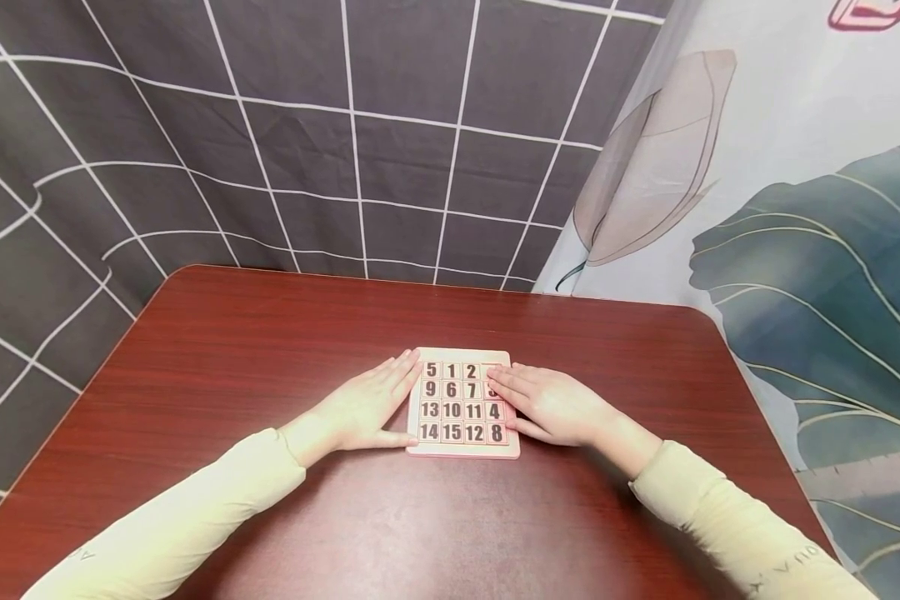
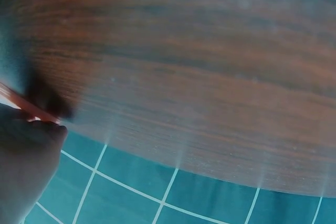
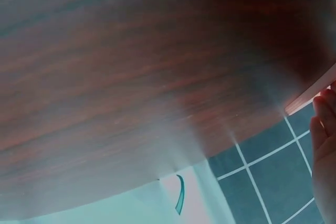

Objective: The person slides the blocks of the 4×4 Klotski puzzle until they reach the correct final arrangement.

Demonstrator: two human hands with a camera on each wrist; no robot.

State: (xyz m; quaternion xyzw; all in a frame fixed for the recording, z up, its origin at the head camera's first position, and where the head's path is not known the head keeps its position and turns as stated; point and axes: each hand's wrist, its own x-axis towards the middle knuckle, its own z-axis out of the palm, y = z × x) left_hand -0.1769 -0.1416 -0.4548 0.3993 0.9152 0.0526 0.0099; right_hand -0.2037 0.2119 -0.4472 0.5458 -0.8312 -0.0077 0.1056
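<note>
A pale sliding number puzzle with a pinkish edge lies flat on the table, its tiles bearing dark numerals. The top row shows 5, 1, 2; fingers cover its right-hand place and part of the 3 below. My left hand touches the puzzle's left side, fingers straight at the upper corner and thumb at the lower one. On the other side, my right hand rests its fairly straight fingers over the upper right tiles, thumb against the right edge. Each wrist view catches only part of a hand, the left and the right, beside the puzzle's edge.
The reddish-brown wooden table has rounded far corners. A dark grey curtain with a white grid hangs behind it and to the left. To the right hangs a white curtain with large leaf prints.
</note>
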